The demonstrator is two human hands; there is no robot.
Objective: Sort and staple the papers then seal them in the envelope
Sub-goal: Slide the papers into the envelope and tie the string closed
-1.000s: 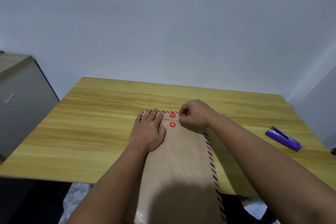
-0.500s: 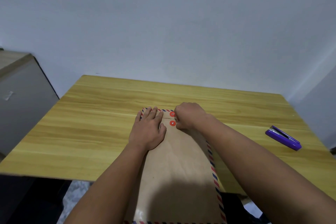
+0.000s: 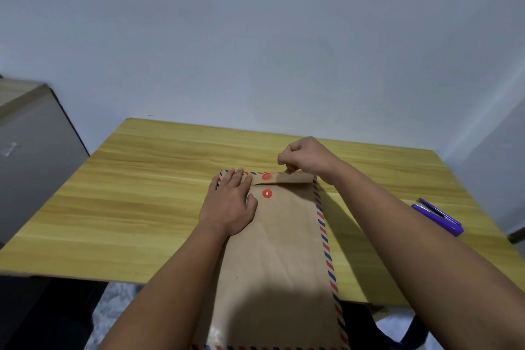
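We find a brown kraft-paper envelope [image 3: 278,258] lying flat and lengthwise on a yellow wood-grain table [image 3: 136,207], its near end overhanging the table's front edge. The envelope is a long rectangle with a matte, faintly creased face and a red-and-blue striped border. Its flap [image 3: 287,177] is folded down at the far end. One round red button [image 3: 266,176] sits on the flap, a second red button [image 3: 267,193] on the body just below it. What the envelope contains we cannot tell.

The left hand [image 3: 228,204] lies spread and flat, palm down, on the envelope's far left corner. The right hand [image 3: 308,158] is curled just above the flap's far edge, thumb and fingertips pinched together; whatever they pinch is too fine to make out.

A glossy purple stapler [image 3: 437,216] lies well to the right of the envelope.
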